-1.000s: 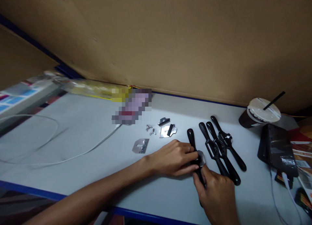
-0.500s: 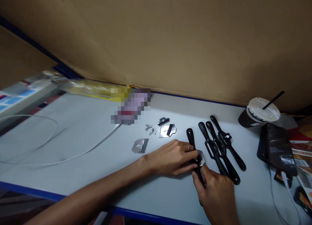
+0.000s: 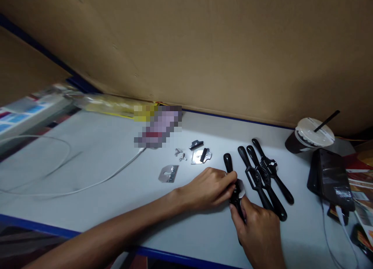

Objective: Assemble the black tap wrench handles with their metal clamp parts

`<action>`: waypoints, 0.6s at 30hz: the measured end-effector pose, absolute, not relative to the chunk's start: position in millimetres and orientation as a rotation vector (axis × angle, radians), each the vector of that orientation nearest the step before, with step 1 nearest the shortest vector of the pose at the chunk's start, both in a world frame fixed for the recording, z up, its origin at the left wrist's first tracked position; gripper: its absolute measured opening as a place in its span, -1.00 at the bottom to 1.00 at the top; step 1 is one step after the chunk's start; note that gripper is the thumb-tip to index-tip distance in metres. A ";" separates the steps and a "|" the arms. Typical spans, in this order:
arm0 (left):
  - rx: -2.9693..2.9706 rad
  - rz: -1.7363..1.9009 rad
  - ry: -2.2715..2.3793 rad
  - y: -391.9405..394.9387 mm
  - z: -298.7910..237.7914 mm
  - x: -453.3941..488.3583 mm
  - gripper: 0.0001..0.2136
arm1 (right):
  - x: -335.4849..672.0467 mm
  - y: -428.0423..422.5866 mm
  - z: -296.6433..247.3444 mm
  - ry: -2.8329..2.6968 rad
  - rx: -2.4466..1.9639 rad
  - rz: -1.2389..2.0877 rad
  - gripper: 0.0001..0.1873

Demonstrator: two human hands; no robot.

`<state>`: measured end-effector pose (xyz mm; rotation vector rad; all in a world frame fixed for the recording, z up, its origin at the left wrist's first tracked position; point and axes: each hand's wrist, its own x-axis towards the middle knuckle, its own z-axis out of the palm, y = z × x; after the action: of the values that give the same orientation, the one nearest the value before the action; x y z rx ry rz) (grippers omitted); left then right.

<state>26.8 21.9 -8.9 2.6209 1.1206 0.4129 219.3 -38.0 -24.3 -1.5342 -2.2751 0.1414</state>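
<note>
My right hand (image 3: 258, 226) is wrapped round the near handle of a black spokeshave (image 3: 228, 162), its thumb along the handle. My left hand (image 3: 214, 185) reaches over from the left with fingers curled together on the tool's middle; what lies under the fingertips is hidden. A silvery blade (image 3: 241, 188) shows at the right side of that middle. Left of the hands lie a loose slotted blade (image 3: 168, 173), two small wing-shaped screws (image 3: 182, 157), a dark-edged cap (image 3: 196, 145) and another cap (image 3: 206, 155) on a blade.
Several black spokeshave bodies (image 3: 256, 177) lie side by side to the right. Beyond them stand a lidded cup (image 3: 310, 135) with a straw and a phone (image 3: 335, 179) with a cable. A white cord (image 3: 110, 177) crosses the table's left half, and a cardboard wall (image 3: 204, 51) rises behind.
My left hand's fingers have shifted slightly and curled closer, uncovering more of the spokeshave's middle. My right hand keeps its hold on the handle.
</note>
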 end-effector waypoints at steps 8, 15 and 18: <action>2.724 0.399 1.064 20.8 -9.2 27.8 -0.67 | 222.5 -34.2 -20.4 -2.301 -1.477 0.155 -0.53; 2.647 0.409 1.109 21.7 -8.2 26.1 -0.80 | 220.4 -36.5 -22.3 -2.283 -1.498 0.157 -0.55; 2.703 0.390 0.973 24.0 -3.1 22.6 -0.77 | 219.8 -37.1 -22.6 -2.283 -1.516 0.162 -0.52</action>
<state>22.6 24.0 -3.1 2.7028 0.9733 0.3902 219.8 -37.1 -22.6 -1.5165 -2.2828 0.1621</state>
